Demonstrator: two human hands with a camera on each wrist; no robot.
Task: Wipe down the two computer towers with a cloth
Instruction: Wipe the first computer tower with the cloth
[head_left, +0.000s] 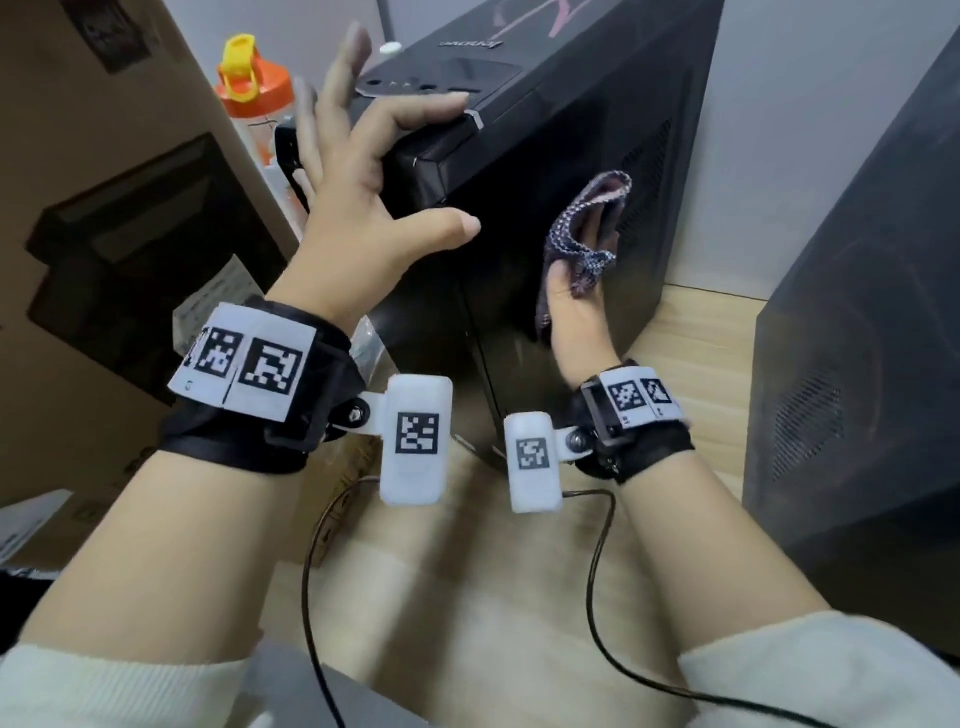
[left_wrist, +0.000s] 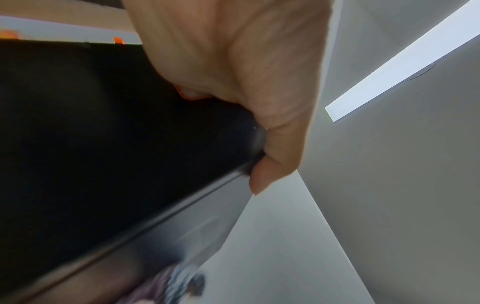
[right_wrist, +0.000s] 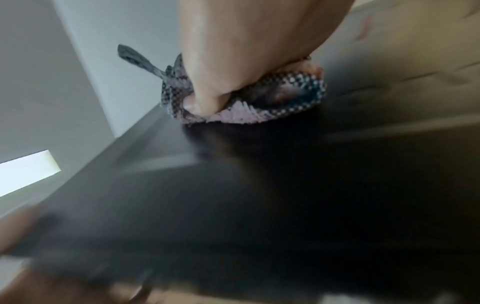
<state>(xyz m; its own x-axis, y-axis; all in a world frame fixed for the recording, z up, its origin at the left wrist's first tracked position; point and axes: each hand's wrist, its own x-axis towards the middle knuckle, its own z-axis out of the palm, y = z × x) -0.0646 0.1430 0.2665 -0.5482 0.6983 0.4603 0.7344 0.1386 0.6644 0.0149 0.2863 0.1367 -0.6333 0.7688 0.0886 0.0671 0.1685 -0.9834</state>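
A black computer tower (head_left: 545, 130) stands on the wooden desk in the head view. My left hand (head_left: 457, 163) braces its near top corner: the index finger lies on the top and the thumb on the side panel, while the other fingers spread upward. The left wrist view shows my left hand's thumb (left_wrist: 259, 174) against the tower's edge (left_wrist: 103, 144). My right hand (head_left: 582, 291) grips a pink and dark checkered cloth (head_left: 587, 223) and presses it on the tower's side panel. In the right wrist view my thumb digs into the cloth (right_wrist: 272, 107). A second dark grey tower (head_left: 857, 338) stands at the right.
A bottle with an orange lid (head_left: 249, 88) stands behind my left hand, next to a large cardboard box (head_left: 104, 208). The light wooden desk (head_left: 701, 332) shows between the two towers. Thin black cables (head_left: 597, 571) trail from my wrists. A pale wall is behind.
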